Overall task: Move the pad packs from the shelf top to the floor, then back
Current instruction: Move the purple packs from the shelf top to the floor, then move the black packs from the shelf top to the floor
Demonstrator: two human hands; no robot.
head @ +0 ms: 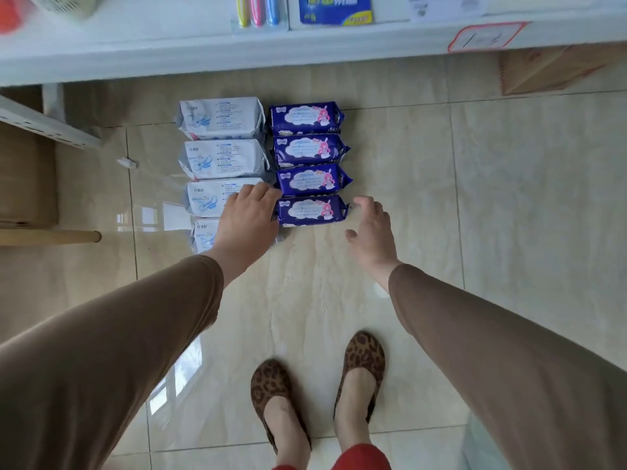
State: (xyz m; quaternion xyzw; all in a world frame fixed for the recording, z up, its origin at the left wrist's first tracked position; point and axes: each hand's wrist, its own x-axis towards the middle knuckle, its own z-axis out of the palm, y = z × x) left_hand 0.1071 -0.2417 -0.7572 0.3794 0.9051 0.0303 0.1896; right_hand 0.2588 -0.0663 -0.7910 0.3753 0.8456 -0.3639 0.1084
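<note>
eight pad packs lie on the tiled floor (pixel 407 198) in the middle of the frame, in two columns set side by side: four white packs (pixel 222 118) on the left and four dark blue packs (pixel 307 118) on the right, each column running from near the shelf edge down toward the person. the white shelf (pixel 203 52) crosses the top of the frame and carries a pack of three coloured pens (pixel 258 10) and a blue card pack (pixel 336 8); none of the pad packs is on it. a brown cardboard box (pixel 543 69) sits under the shelf at upper right, contents not visible. both arms, in brown sleeves, reach down from the lower corners. the left hand (pixel 247 218) is spread palm down over the two nearest white packs, fingers loose, apparently touching them though contact is hard to judge. the right hand (pixel 369 232) hangs open just right of the nearest blue pack (pixel 310 211), gripping nothing. two feet in leopard-print shoes (pixel 363 361) stand at the bottom centre.
</note>
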